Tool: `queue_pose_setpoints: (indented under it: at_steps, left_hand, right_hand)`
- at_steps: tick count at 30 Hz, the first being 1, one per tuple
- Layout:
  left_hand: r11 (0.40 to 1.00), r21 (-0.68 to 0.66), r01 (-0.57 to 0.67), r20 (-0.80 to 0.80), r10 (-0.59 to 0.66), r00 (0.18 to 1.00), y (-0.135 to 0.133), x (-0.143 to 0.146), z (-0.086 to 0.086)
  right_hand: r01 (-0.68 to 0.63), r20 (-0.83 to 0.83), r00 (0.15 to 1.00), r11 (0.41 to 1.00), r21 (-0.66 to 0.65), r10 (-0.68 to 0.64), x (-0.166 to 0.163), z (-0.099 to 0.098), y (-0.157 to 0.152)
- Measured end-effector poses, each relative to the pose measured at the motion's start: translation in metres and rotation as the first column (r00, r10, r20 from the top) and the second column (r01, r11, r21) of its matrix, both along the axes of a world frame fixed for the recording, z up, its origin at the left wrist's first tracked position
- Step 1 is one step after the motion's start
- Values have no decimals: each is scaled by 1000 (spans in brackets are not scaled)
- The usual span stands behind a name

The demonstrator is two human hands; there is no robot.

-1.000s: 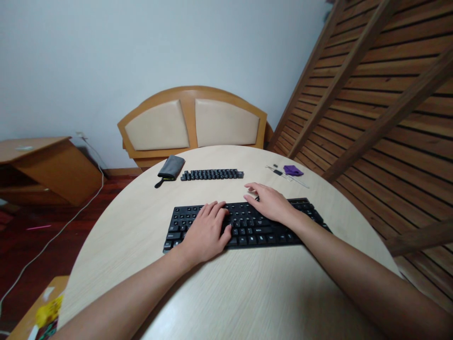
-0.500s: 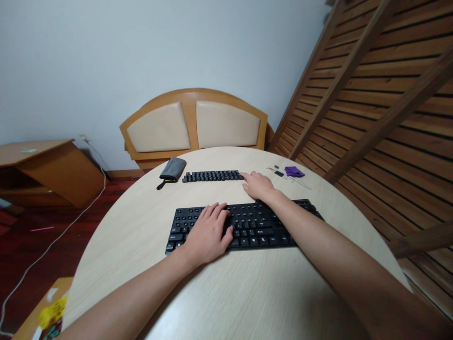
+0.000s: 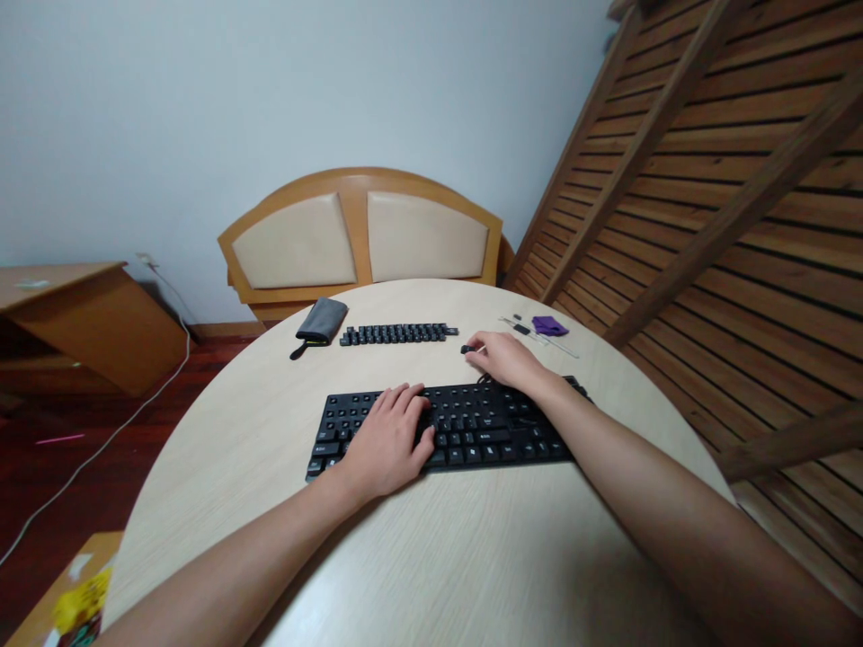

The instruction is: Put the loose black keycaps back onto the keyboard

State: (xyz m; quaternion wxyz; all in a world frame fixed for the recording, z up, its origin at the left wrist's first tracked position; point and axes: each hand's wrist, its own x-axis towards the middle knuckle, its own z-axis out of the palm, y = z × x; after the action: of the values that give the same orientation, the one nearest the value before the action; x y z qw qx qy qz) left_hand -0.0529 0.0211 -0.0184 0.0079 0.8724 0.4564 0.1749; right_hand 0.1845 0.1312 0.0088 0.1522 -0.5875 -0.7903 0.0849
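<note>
A black keyboard [image 3: 499,436] lies on the round table, with some key positions bare of their caps. My left hand [image 3: 391,436] rests on its left half, fingers stretched out and touching the keys. Beyond the keyboard, my right hand [image 3: 505,359] is closed in a pinch on a small black keycap [image 3: 467,349], just above the tabletop. Loose black keycaps [image 3: 395,334] stand in tidy rows to the left of that hand. My right forearm hides part of the keyboard's right end.
A grey pouch [image 3: 322,321] with a strap lies at the table's far left. Thin tools [image 3: 556,343], a small dark piece [image 3: 521,330] and a purple cloth [image 3: 550,325] lie at the far right. A slatted wooden frame [image 3: 728,198] leans along the right side.
My right hand has drawn back from the right end of the keycap rows, slightly right and nearer, with a keycap between its fingers. My left hand stays on the keyboard.
</note>
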Motion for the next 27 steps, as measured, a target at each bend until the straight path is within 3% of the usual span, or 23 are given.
queue_pose_setpoints:
  at_steps: [4, 6, 8, 17, 27]
  left_hand:
    - [1000, -1, 0, -3, 0, 1000, 0, 0, 0]
    - [1000, -2, 1, -2, -1, 1000, 0, 1, 1]
    - [1000, -4, 1, -1, -1, 1000, -1, 1, 1]
    - [1000, -2, -2, -29, 2, 1000, 1, 0, 1]
    - [1000, -9, -1, -25, 0, 1000, 0, 0, 1]
  right_hand:
    - [-111, -152, 983, 993, -32, 105, 15, 7, -25]
    - [-229, -310, 930, 971, -63, 199, 24, 7, -38]
    - [-298, -364, 898, 951, -88, 248, 35, 5, -48]
    - [-390, -419, 864, 897, -207, 279, 57, 4, -54]
    - [-468, -403, 838, 865, -182, 368, 59, 4, -57]
